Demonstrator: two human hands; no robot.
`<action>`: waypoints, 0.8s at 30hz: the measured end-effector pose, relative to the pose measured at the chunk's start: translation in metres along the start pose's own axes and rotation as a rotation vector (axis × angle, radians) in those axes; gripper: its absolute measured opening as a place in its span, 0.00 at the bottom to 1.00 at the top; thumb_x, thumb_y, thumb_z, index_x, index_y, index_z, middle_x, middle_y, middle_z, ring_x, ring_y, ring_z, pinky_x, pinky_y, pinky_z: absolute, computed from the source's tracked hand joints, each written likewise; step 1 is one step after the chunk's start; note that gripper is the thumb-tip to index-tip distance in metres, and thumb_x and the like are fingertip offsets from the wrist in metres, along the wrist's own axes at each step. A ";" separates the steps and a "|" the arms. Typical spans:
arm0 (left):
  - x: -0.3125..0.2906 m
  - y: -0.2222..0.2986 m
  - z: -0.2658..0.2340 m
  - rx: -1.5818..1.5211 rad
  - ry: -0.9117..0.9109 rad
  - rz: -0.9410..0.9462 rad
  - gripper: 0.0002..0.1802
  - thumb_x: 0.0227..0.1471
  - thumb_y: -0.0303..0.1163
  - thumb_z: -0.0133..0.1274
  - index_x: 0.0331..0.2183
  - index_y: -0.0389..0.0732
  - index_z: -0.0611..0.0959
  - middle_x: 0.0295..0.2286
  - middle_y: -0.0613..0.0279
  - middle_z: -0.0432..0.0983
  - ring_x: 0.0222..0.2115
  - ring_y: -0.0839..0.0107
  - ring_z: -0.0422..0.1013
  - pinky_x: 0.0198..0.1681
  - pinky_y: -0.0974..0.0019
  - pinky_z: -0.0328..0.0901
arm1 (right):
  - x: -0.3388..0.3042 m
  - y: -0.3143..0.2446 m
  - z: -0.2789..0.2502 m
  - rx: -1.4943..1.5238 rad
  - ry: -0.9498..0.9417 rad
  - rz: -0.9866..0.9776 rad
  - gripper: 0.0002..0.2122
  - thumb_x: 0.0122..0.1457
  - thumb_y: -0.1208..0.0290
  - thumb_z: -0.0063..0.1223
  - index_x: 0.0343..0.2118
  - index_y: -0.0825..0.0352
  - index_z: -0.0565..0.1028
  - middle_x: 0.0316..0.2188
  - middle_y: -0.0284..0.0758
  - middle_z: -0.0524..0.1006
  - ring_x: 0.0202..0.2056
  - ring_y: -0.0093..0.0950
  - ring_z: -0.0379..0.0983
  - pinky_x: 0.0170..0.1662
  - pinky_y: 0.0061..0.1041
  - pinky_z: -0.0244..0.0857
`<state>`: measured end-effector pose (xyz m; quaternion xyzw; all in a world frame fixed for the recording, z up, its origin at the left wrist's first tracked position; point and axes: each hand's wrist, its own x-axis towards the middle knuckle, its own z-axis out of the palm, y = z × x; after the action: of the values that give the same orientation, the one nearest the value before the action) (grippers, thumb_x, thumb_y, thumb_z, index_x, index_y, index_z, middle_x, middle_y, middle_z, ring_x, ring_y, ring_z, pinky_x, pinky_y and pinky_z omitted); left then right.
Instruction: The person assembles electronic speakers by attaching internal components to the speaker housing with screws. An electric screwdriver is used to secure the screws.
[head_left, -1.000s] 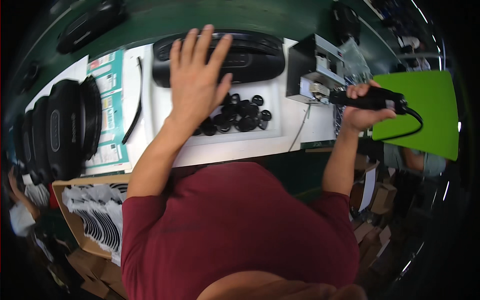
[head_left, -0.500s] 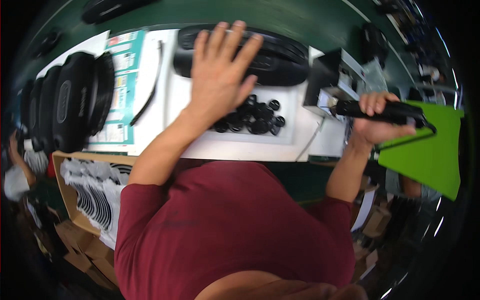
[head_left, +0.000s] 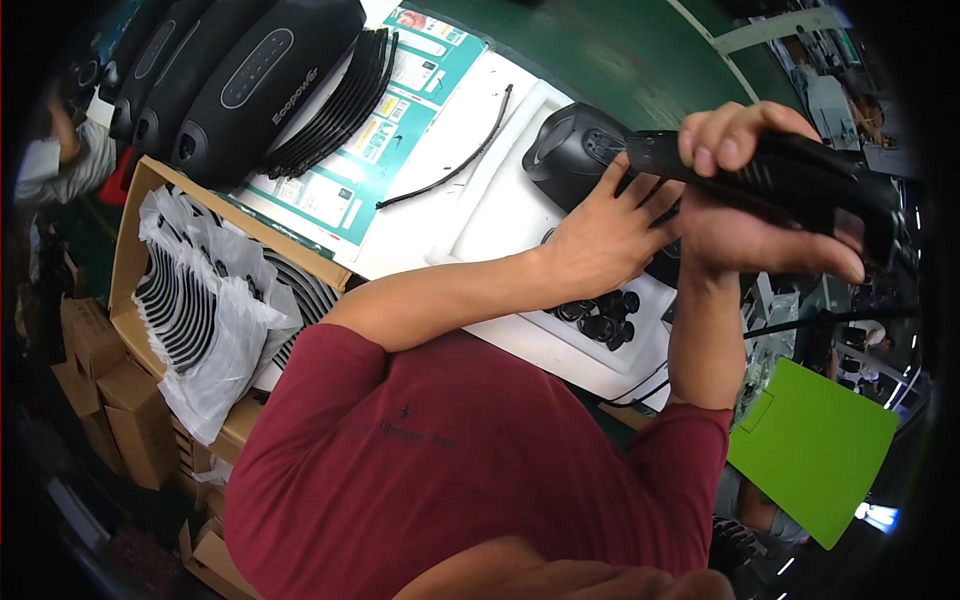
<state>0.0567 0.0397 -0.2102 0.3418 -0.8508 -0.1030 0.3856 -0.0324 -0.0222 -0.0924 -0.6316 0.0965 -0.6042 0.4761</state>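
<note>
A black rounded speaker (head_left: 560, 165) lies in a white tray (head_left: 500, 205), one rounded end turned up. My left hand (head_left: 605, 240) grips its side, fingers spread over the casing, fingertips partly hidden. My right hand (head_left: 745, 195) is closed round a black electric screwdriver (head_left: 800, 185) with a cord. The screwdriver's front end points left, over the speaker's end; whether its tip touches is hidden. Small black round parts (head_left: 600, 322) lie loose in the tray near my left wrist. A single black strap (head_left: 450, 175) rests on the white table left of the tray.
Several black speakers (head_left: 245, 95) stand at the far left beside a pile of black straps (head_left: 345, 110) on teal printed sheets (head_left: 350, 195). An open carton (head_left: 300, 262) of wrapped curved parts is at the left table edge. A green panel (head_left: 815, 450) stands at right.
My view has swung right. My left hand has moved from the speaker's top to its side, and the speaker's end now faces up. The screwdriver has come over to the speaker.
</note>
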 end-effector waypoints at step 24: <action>0.001 -0.004 0.003 0.007 0.079 0.044 0.21 0.48 0.35 0.59 0.45 0.38 0.86 0.52 0.48 0.75 0.65 0.42 0.59 0.70 0.29 0.47 | 0.004 0.032 -0.007 0.166 0.031 0.123 0.61 0.37 0.08 0.43 0.48 0.76 0.74 0.23 0.37 0.72 0.23 0.27 0.68 0.28 0.27 0.65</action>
<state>0.0560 0.0360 -0.2134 0.3280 -0.8428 -0.0778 0.4196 -0.0226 -0.0449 -0.1136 -0.5733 0.0919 -0.5896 0.5615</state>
